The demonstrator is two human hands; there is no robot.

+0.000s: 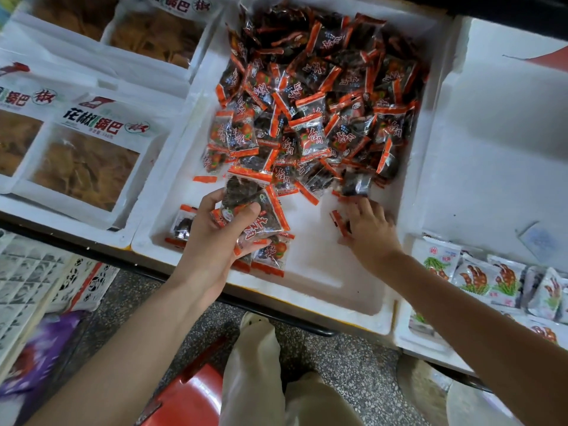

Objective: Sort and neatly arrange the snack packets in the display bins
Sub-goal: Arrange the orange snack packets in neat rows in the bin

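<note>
- Left hand [215, 238] gripped a fanned bunch of red-edged snack packets [255, 210]. Fingers curled round them, and the packets stuck out past the thumb toward the pile.
- Held packets lay tilted, long axes roughly diagonal, red seams facing up and right.
- Right hand [368, 232] was low on the bin floor against a loose packet [338, 221]. It was blurred, so the grip could not be told.
- Main packet pile [322, 103] filled the far half of the white foam bin [310, 278].
- Rice-crust bags [86, 155] were in the left bin.
- Speckled floor [338, 364] and a red stool [190, 395] lay below.

Snack shop: foam display bins [322, 272] w/ bulk snack pkts [322, 103].
</note>
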